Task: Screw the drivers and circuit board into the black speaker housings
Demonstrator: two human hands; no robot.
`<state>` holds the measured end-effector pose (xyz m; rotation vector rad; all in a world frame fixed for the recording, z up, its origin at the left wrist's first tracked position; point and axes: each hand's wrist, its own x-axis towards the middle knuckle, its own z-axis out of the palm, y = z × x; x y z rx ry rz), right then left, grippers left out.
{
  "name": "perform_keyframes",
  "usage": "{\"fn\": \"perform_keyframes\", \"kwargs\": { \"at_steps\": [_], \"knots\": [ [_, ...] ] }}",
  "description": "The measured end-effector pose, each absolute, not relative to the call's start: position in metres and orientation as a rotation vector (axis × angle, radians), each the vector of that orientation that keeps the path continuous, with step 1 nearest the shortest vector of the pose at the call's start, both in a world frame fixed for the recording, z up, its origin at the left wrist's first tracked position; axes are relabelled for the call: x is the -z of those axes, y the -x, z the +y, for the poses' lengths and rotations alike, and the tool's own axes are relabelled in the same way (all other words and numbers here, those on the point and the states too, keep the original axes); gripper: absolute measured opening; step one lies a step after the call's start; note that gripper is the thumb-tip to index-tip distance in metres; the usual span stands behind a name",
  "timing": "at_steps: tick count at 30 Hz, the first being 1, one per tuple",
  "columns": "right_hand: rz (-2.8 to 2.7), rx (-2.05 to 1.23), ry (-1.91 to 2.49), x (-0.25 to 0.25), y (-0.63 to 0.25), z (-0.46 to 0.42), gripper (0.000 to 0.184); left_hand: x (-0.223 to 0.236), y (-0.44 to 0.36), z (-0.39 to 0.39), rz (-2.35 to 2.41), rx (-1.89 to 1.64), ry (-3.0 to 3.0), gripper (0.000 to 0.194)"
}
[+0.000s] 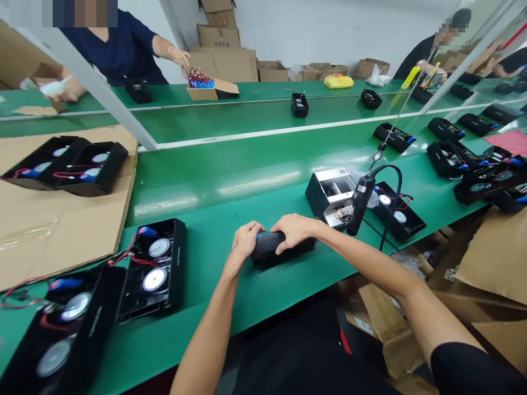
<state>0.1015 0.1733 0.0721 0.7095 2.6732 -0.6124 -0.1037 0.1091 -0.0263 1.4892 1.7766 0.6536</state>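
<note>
A black speaker housing (pixel 267 253) rests on the green bench in front of me, its long outer side towards me. My left hand (pixel 245 241) grips its left end, where a bit of blue shows beside the fingers. Across the top lies my right hand (pixel 294 229), thumb on the near side and fingers over the far side. The inside of this housing is hidden from me. Just beyond my right hand stands a small black-and-silver machine (pixel 332 192). A black electric screwdriver (pixel 360 203) hangs from a cable beside it.
Open speaker housings (pixel 175 269) with blue batteries and red wires lie at left; two more sit on cardboard (pixel 66 219). Several others (pixel 447 159) crowd the right. Across the green conveyor (pixel 214 164), a co-worker's hand (pixel 178 56) reaches to a box of batteries (pixel 203 93).
</note>
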Motion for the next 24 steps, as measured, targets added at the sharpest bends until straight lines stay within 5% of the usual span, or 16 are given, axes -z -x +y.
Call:
{"fn": "perform_keyframes", "kwargs": {
  "at_steps": [16,18,24],
  "knots": [
    [2.756,0.627,-0.678,-0.074,-0.102,0.164,0.044,0.012,0.098,0.093,1.75,-0.745,-1.596,0.039],
    [2.835,0.542,-0.617,-0.079,-0.11,0.144,0.041,-0.004,0.094,0.067,1.734,-0.842,-1.698,0.05],
    [3.28,-0.052,0.091,-0.057,-0.117,0.095,0.024,0.013,0.122,-0.03,1.51,-1.125,-2.399,0.032]
  ]
}}
